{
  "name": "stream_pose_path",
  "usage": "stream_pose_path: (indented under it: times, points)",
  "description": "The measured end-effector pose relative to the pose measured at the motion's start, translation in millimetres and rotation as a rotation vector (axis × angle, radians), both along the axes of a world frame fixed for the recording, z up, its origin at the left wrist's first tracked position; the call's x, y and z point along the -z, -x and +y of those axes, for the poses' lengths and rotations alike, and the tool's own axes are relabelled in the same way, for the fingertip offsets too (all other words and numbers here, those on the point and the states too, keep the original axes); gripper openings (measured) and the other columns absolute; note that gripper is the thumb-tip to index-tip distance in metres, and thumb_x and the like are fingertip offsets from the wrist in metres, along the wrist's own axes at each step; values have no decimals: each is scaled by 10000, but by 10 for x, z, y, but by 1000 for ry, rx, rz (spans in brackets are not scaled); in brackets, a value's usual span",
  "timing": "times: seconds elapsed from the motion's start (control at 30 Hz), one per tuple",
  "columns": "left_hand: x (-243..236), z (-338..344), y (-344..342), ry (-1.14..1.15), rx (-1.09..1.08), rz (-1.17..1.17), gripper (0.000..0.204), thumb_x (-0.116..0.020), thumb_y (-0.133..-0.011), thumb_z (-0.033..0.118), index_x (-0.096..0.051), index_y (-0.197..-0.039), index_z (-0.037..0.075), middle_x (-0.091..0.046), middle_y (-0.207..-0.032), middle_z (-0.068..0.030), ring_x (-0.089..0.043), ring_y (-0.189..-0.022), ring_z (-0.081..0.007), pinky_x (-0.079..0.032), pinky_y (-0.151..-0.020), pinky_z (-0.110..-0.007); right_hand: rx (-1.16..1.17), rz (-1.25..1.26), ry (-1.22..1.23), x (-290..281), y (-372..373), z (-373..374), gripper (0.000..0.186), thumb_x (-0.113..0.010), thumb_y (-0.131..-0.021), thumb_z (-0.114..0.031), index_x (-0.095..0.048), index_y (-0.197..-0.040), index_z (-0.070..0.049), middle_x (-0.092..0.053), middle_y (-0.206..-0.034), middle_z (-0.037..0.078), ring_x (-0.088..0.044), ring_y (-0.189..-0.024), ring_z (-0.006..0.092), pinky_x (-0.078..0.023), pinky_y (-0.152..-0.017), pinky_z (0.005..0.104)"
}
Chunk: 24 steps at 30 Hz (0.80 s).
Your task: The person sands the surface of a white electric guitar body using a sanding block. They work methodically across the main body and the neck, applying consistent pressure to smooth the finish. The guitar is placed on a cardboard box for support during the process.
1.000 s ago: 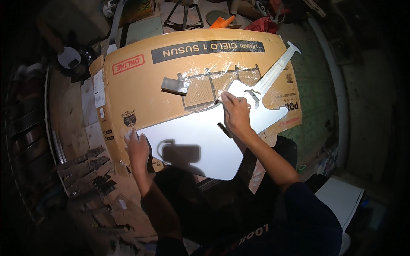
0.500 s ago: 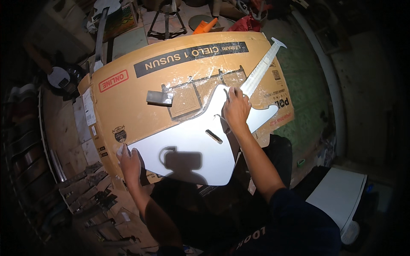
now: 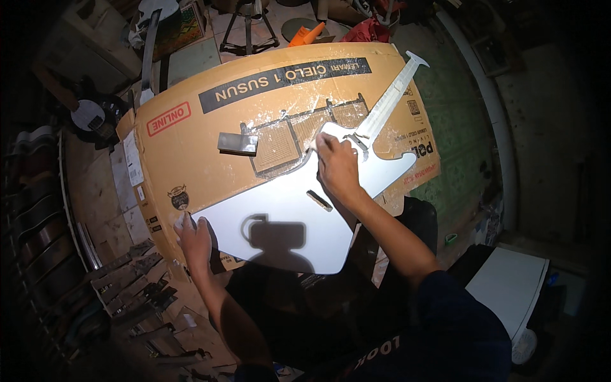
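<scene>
An angular white electric guitar body (image 3: 280, 200) with a pale, unpainted-looking neck (image 3: 394, 95) lies on a flat cardboard box (image 3: 197, 143). My left hand (image 3: 195, 240) grips the pointed left end of the body, thumb on top. My right hand (image 3: 339, 169) is closed, its fingertips pressed to the edge of the upper horn near the neck joint. A small pale bit shows at those fingertips, too little to name. Below this hand is a dark slot (image 3: 319, 200) cut in the body. A dark rectangular block (image 3: 237, 144) rests on the cardboard beyond the body.
Leaning at the far left is a dark guitar (image 3: 92, 116); another with a white body (image 3: 158, 7) stands behind. Curved dark parts (image 3: 38, 191) line the left side, above wooden pieces (image 3: 137, 274). A black stand (image 3: 248, 32) and an orange object (image 3: 307, 34) are at the back; a white box (image 3: 509, 290) sits right.
My right hand has shifted left along the body from beside the neck to the upper horn's edge, uncovering a dark cavity at the neck joint. My left hand keeps its hold.
</scene>
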<state>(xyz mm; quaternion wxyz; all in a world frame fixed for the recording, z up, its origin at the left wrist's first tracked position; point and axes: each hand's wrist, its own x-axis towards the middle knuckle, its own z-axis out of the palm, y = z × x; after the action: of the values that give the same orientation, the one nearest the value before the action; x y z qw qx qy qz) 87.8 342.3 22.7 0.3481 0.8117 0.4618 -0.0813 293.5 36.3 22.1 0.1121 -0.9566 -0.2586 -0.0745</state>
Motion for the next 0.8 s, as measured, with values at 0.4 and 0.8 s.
stream_pose_path:
  times: [0.4,0.8]
  points:
    - [34,46,42,-4,0,-35,650,-540,-996,296,-444,-1528,-65,-372,-1567,-291,-424,-1438,-455,-249,-1247,-482,-118,105,7,-166,238,-1,439,-621,-919,-77,-637,-1357,-55,-635,-1383,98,-594,-1013,327,-466,-845,486]
    - [63,-133,-181,-86,24,133,751,-510,-1030,486,-370,-1585,0,-260,-1635,-319,-297,-1492,-525,-223,-1245,-570,-115,304,-415,-288,682,-796,453,-541,-897,9,-650,-1334,-42,-647,-1362,159,-586,-1200,337,-429,-1048,433]
